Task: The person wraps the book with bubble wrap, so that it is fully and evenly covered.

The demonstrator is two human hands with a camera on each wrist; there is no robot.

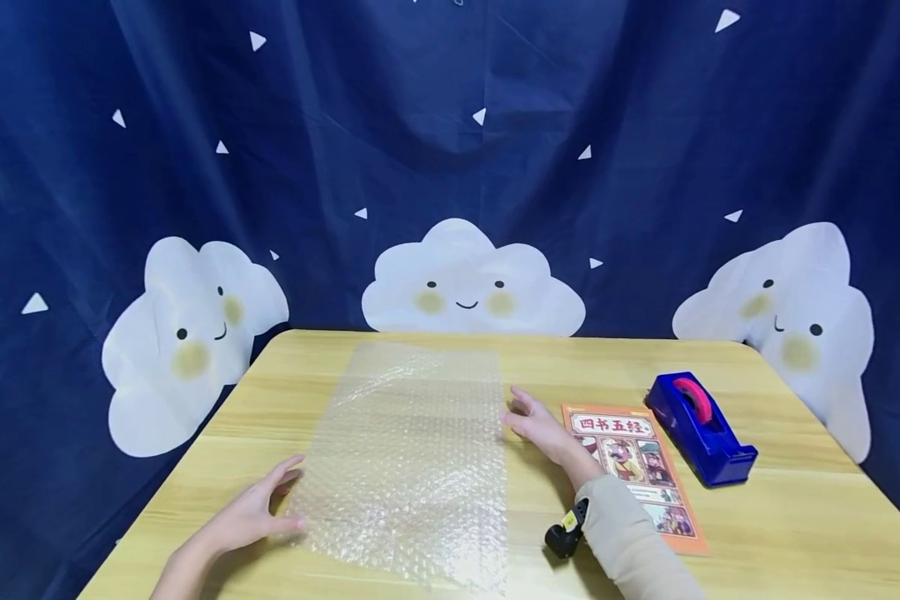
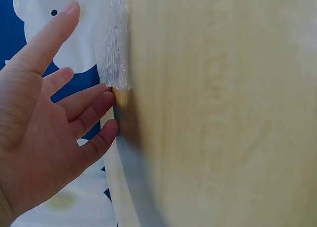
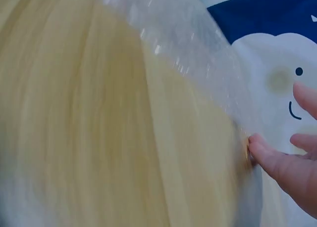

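A clear sheet of bubble wrap (image 1: pixel 420 450) lies spread on the wooden table (image 1: pixel 217 475). At its lower left edge is my left hand (image 1: pixel 251 512), thumb and fingers spread apart. In the left wrist view the fingers of that hand (image 2: pixel 54 123) look relaxed, close to the sheet's edge. My right hand (image 1: pixel 540 427) is at the right edge of the bubble wrap, its fingers extended. The right wrist view has one fingertip (image 3: pixel 257 143) near the sheet's border, and the other fingers held apart. Neither hand grips anything.
Right of my right forearm lies an orange comic-style book (image 1: pixel 630 467), partly covered by the sleeve (image 1: pixel 637 533). Beyond it stands a blue tape dispenser (image 1: pixel 701 433) with a red roll (image 1: pixel 693 398). A dark blue curtain with clouds (image 1: pixel 472 283) hangs behind the table.
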